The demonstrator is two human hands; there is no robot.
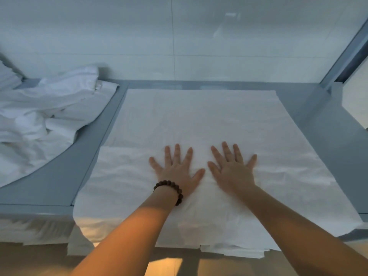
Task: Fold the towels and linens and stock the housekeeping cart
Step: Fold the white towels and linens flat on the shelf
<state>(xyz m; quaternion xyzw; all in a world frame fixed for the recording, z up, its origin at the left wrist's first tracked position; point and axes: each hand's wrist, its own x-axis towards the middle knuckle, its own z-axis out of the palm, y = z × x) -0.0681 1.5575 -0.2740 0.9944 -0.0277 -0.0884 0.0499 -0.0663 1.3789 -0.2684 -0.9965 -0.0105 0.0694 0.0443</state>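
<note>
A: So, where's the sheet (199,116)?
B: On the table (59,176), under my palms. Both left hand (177,168) and right hand (232,168) lie spread flat, gripping nothing. I'd smooth outward toward the edges before folding.

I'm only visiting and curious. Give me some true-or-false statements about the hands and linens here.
1. The left hand and right hand lie flat on the white sheet. True.
2. The crumpled linen pile lies right of the sheet. False: it lies to the left.
3. A beaded bracelet circles the left wrist. True.
4. The right hand pinches a sheet corner. False: it presses flat near the middle, fingers spread.
</note>
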